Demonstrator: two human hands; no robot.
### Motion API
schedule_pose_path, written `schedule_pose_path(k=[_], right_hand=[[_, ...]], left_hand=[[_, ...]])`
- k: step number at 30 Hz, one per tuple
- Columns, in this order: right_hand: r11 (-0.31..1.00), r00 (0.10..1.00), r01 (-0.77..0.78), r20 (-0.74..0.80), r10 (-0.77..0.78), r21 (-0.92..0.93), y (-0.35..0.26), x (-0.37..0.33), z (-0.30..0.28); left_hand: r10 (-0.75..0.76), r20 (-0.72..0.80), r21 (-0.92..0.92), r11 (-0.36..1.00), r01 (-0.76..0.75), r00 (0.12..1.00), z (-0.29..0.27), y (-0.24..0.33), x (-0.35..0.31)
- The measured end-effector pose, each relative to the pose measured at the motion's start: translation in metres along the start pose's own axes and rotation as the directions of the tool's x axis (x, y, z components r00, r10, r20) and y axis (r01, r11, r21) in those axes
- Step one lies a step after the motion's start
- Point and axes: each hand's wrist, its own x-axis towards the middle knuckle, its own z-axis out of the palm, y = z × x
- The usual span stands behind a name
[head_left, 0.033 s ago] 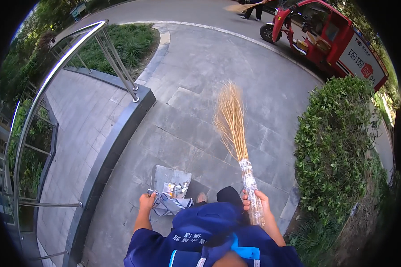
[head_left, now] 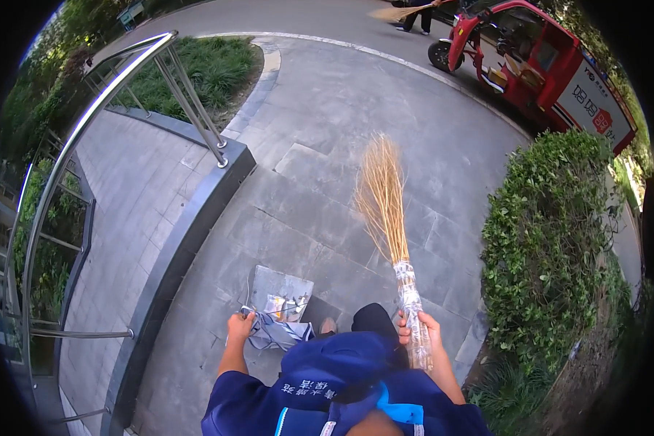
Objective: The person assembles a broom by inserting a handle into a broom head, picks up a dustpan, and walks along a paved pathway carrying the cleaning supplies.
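Observation:
My right hand [head_left: 430, 328] is wrapped round the handle of a twig broom [head_left: 382, 200], where clear plastic or tape binds the stems. Its bristles fan out away from me over the grey paving. On my left, my left hand [head_left: 240, 327] is closed at the side of a grey dustpan [head_left: 301, 289], by its handle; the exact grip is partly hidden. Some small litter [head_left: 276, 305], pale and orange, lies in the pan. Crumpled grey-white sheeting with dark cords [head_left: 283, 333] covers the pan's near part, next to my left hand.
A low kerb wall [head_left: 189, 218] with a steel railing [head_left: 87, 127] runs along the left, beside a ramp. A leafy hedge [head_left: 545, 240] borders the right. Further off stand a red three-wheeled cart [head_left: 519, 62] and another person [head_left: 418, 20] with a broom on the road.
The view has shifted slightly, and the broom's bristles sit a little further right. Both hands keep their grips.

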Motion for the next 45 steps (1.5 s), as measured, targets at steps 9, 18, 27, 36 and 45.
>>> schedule_pose_path(k=[9,18,27,36,45], right_hand=[[0.998,0.999,-0.046,-0.002,0.046,0.052,-0.190,0.178,0.039],[0.957,0.977,-0.175,-0.162,0.139,-0.231,-0.362,0.337,0.150],[0.854,0.979,-0.202,-0.079,0.187,-0.480,-0.487,0.479,0.243],[0.787,0.977,-0.192,-0.187,0.099,-0.586,-0.633,0.670,0.367],[0.367,0.901,-0.411,-0.311,0.302,-0.834,-0.752,0.899,0.440]], left_hand=[[0.018,0.045,0.117,0.993,-0.023,0.999,-0.009,0.189,0.163],[-0.062,-0.054,0.051,0.997,0.065,0.997,-0.056,0.352,0.277],[-0.180,0.025,0.087,0.980,0.178,0.983,-0.021,0.425,0.453],[-0.212,0.055,0.049,0.977,0.209,0.976,-0.019,0.539,0.576],[-0.347,0.009,-0.025,0.938,0.347,0.938,-0.007,0.642,0.668]])
